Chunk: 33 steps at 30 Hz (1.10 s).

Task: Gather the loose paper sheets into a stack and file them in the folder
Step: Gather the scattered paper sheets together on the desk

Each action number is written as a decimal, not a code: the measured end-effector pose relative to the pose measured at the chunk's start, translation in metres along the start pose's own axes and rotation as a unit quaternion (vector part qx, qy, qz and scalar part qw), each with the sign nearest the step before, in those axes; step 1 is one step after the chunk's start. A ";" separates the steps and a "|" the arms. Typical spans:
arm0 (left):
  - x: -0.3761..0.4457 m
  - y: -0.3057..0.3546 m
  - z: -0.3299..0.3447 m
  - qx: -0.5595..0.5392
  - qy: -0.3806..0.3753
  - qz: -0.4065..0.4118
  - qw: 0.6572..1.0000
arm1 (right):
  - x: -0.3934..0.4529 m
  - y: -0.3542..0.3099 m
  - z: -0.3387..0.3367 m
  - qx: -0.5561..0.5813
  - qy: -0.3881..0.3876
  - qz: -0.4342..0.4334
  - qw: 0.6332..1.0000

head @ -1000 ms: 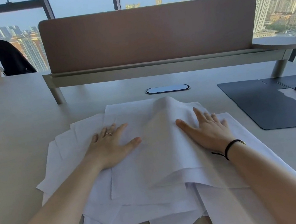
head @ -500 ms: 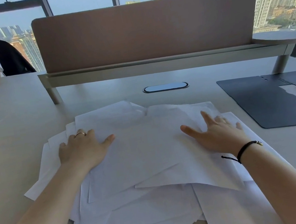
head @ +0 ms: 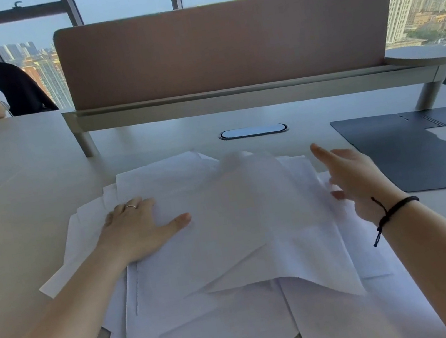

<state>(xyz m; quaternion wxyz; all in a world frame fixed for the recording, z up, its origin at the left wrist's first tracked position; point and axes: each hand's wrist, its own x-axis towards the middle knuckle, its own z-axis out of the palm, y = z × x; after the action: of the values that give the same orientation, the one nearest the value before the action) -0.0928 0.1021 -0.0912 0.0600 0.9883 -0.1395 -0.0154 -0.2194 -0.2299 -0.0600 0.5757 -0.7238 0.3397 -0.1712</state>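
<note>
Paper sheets are lying fanned in a loose, overlapping pile on the desk before me, one top sheet bulging upward, blurred. Folder is lying open to the right, apart from the pile. My left hand is pressing flat, fingers spread, gripping nothing; my right hand is hovering open-fingered at the pile's right edge.
</note>
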 end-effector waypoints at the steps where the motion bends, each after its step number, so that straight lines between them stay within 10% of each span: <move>1: 0.001 0.000 0.000 -0.010 0.001 0.015 1.000 | -0.001 0.000 0.002 0.028 -0.014 0.020 0.999; 7: 0.001 -0.002 0.002 -0.077 0.014 0.057 0.995 | -0.006 0.002 0.008 0.063 -0.081 0.051 0.993; 23: 0.005 -0.008 -0.006 -0.114 0.059 0.042 0.991 | -0.011 0.008 0.007 -0.208 0.029 -0.124 0.970; 33: 0.001 0.003 -0.007 -0.167 0.131 0.016 0.977 | -0.012 0.001 0.000 -0.138 0.065 -0.106 0.983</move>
<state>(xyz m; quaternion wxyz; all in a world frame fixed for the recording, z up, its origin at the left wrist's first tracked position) -0.0919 0.0997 -0.0842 0.2421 0.9554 -0.1415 0.0923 -0.2280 -0.2213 -0.0590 0.4252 -0.8157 0.3182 -0.2295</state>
